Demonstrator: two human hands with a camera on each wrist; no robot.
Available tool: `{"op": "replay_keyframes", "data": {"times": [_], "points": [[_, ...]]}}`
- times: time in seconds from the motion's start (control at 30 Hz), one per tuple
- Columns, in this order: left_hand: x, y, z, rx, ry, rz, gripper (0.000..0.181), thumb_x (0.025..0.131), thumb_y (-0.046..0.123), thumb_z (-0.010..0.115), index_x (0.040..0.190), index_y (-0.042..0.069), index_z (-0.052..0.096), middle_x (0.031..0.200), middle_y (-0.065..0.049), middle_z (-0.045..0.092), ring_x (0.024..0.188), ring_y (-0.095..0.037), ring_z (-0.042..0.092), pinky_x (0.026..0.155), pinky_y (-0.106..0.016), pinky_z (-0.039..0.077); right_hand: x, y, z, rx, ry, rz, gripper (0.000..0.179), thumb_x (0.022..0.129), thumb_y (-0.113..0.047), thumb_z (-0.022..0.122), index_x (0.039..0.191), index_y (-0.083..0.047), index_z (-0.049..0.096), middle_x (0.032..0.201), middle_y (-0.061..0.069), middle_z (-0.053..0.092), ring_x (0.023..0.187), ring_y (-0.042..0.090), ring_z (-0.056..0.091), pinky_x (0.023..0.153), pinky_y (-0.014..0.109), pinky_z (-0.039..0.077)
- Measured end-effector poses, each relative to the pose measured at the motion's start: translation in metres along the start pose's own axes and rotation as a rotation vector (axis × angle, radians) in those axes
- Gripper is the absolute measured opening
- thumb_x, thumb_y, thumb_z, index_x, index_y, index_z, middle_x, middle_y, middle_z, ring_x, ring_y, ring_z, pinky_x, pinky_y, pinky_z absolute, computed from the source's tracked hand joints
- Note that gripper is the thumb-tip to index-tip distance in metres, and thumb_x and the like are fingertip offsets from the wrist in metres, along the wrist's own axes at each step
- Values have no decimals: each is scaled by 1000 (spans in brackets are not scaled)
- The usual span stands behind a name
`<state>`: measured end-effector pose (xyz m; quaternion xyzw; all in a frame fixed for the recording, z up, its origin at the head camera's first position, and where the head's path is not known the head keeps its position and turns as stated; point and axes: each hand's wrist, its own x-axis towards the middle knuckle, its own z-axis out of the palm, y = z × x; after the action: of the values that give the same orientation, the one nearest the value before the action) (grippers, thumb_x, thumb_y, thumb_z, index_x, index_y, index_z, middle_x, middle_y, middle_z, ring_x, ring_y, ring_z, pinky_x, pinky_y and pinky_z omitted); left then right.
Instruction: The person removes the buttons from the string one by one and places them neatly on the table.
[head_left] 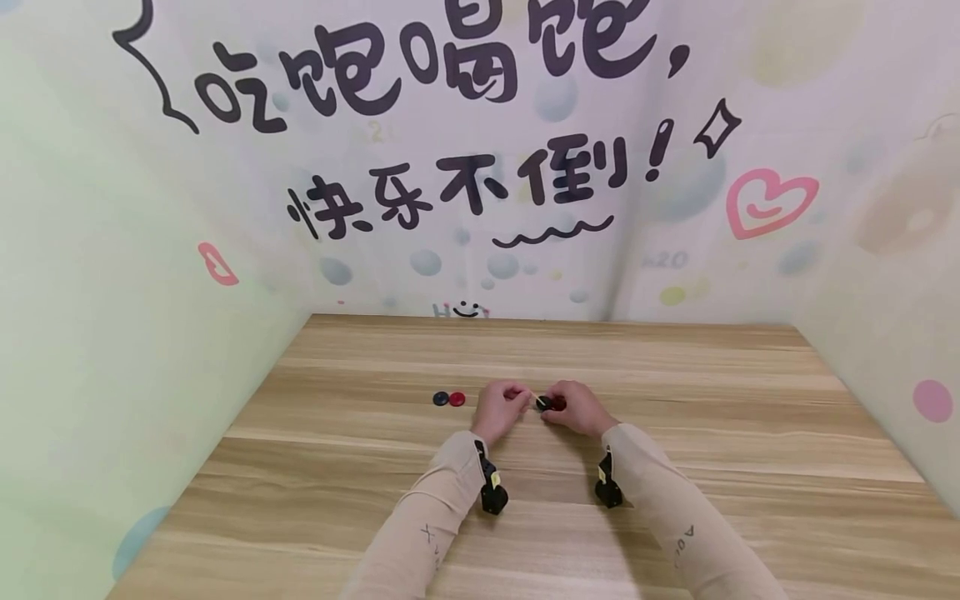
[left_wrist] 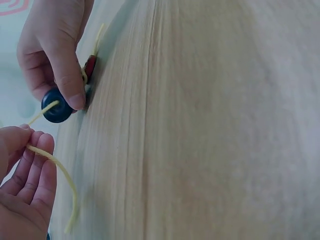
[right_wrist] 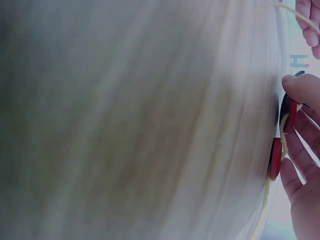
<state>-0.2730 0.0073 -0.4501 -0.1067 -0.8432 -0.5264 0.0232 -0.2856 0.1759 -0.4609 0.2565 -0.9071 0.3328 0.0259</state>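
Observation:
My left hand [head_left: 500, 410] pinches a yellow string [left_wrist: 71, 186] between thumb and fingers, and a loose end curves down past them. A dark blue button [left_wrist: 57, 114], tilted on edge, has the string through its middle. My right hand [head_left: 582, 408] holds this button between thumb and fingers. In the right wrist view, a red button [right_wrist: 292, 117] is under the right fingers. Below it another red button [right_wrist: 275, 159] stands on edge near the fingertips, with string beside it and trailing downward. The right fingers partly hide these buttons.
On the wooden table [head_left: 360, 467], left of my hands, lie a loose dark blue button [head_left: 440, 399] and a loose red button [head_left: 457, 399], side by side. A printed cloth wall [head_left: 390, 275] rises behind the table, with more at both sides.

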Motion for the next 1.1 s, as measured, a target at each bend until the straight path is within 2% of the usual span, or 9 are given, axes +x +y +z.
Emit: {"op": "replay_keyframes", "data": {"times": [0.33, 0.63, 0.8, 0.93, 1.1], "points": [[-3, -1, -1, 1, -15, -3, 10, 84, 8, 60, 81, 1, 66, 69, -10, 63, 64, -21, 61, 55, -19, 43, 1, -3, -1, 25, 21, -28, 10, 72, -3, 69, 75, -7, 60, 65, -4, 53, 58, 7, 42, 54, 22, 36], [-2, 1, -2, 13, -4, -44, 9, 84, 10, 60, 82, 3, 66, 68, -3, 62, 61, -9, 57, 57, -20, 44, 0, -3, -1, 34, -8, 0, 15, 71, -7, 73, 76, -6, 59, 65, -4, 52, 60, 8, 45, 55, 21, 38], [-2, 3, -3, 22, -2, -51, 10, 84, 11, 59, 82, 4, 66, 67, -1, 61, 61, -6, 56, 59, -20, 44, 1, -4, -4, 39, -79, -13, 14, 71, 2, 69, 80, -2, 59, 71, 1, 57, 64, 9, 50, 58, 23, 42], [-2, 4, -3, 16, -12, -58, 11, 85, 13, 59, 83, 5, 66, 68, -1, 62, 61, -6, 57, 60, -21, 45, 2, -5, -7, 33, -125, -4, 13, 72, 7, 62, 83, -1, 61, 74, 5, 57, 65, 10, 48, 59, 23, 41], [-2, 5, -3, 12, -21, -62, 10, 85, 12, 59, 83, 4, 66, 69, -2, 62, 62, -8, 57, 60, -21, 45, 2, -4, -6, 14, -84, -7, 10, 74, 6, 59, 79, -2, 63, 74, 4, 59, 65, 9, 48, 60, 24, 41]]}}
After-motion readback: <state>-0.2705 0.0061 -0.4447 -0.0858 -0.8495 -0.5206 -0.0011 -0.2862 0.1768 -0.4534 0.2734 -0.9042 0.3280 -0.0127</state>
